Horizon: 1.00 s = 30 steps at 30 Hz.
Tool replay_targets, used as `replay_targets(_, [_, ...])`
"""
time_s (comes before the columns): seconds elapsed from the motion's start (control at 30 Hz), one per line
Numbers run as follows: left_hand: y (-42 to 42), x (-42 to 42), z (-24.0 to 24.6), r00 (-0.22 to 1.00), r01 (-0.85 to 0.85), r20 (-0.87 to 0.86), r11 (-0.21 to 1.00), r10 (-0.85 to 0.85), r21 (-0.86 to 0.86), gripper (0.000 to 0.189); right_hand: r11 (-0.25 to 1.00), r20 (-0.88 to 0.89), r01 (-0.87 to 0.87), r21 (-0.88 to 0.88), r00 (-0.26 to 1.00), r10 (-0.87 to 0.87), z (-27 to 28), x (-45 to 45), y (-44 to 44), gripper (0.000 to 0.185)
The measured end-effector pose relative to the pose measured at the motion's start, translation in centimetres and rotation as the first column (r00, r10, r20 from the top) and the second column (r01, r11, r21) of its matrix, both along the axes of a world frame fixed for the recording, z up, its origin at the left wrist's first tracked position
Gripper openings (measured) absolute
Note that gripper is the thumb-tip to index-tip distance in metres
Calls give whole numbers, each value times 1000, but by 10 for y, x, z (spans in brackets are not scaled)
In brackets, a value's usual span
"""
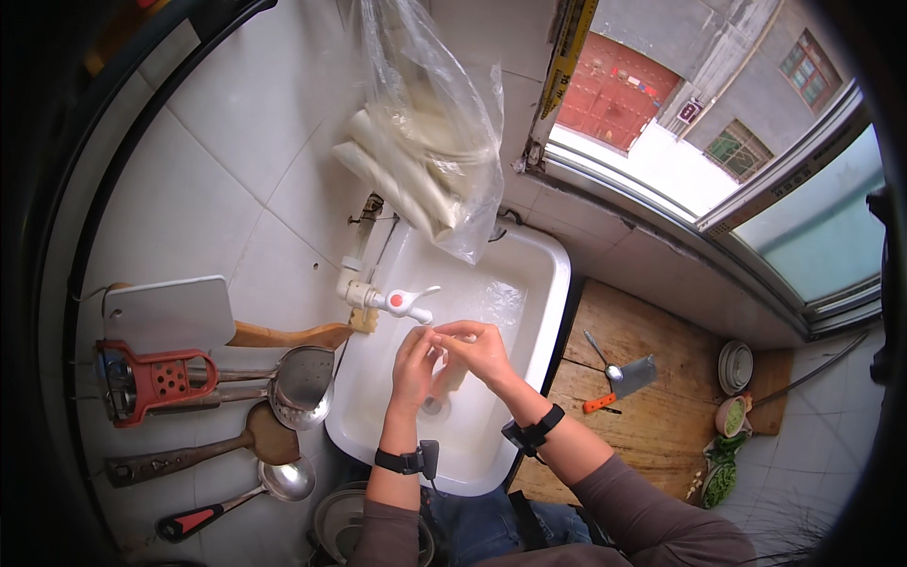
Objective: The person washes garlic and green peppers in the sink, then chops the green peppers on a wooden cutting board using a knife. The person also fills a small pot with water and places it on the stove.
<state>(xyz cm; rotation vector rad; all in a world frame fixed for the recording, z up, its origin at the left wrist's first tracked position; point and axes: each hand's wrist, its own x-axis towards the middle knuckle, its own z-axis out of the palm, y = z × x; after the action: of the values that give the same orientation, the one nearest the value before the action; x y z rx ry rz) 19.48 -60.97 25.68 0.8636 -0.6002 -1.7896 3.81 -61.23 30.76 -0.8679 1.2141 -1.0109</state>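
Note:
My left hand (413,368) and my right hand (483,353) meet at the fingertips over a white basin sink (453,471). They are just below the spout of a white plastic tap (405,303) with a red dot on it. Thumbs and fingers are pinched together, and whatever may be between them is too small to make out. A blurred pinkish-white patch shows below and between the hands; I cannot tell if it is a thing or a reflection. Rippled, shiny water lies in the basin's far part. The drain (431,405) shows under my hands.
A clear plastic bag (439,142) of pale rolls hangs over the sink's far end. Ladles (287,478) and spatulas hang on the left wall. Right of the sink, a wooden counter (560,439) bears a cleaver (634,375), a spoon (611,370), bowls (735,367) and cut greens (720,485).

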Motion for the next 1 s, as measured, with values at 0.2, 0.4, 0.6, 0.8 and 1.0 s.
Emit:
replay_targets(0.2, [4, 3, -1, 951, -74, 284, 981, 123, -177, 5, 996, 81, -10, 94, 997, 2, -1, 4, 0, 25])
replay_targets(0.4, [4, 4, -3, 970, -121, 191, 978, 153, -169, 5, 998, 145, -2, 60, 989, -6, -10, 5, -4, 22])
replay_targets(0.6, [0, 2, -10, 962, -117, 228, 980, 151, -158, 13, 999, 113, 4, 50, 994, -9, -12, 6, -8, 20])
replay_targets(0.8, [-12, 9, -56, 965, 76, 180, 863, -189, 499, 59, 994, 158, -103, 27, 983, 97, -9, 13, -11, 28])
replay_targets(1.0, [-41, 9, -95, 972, 139, -223, 937, -68, 321, 32, 934, -361, -137, -331, 933, 9, -47, 7, 6, 60])
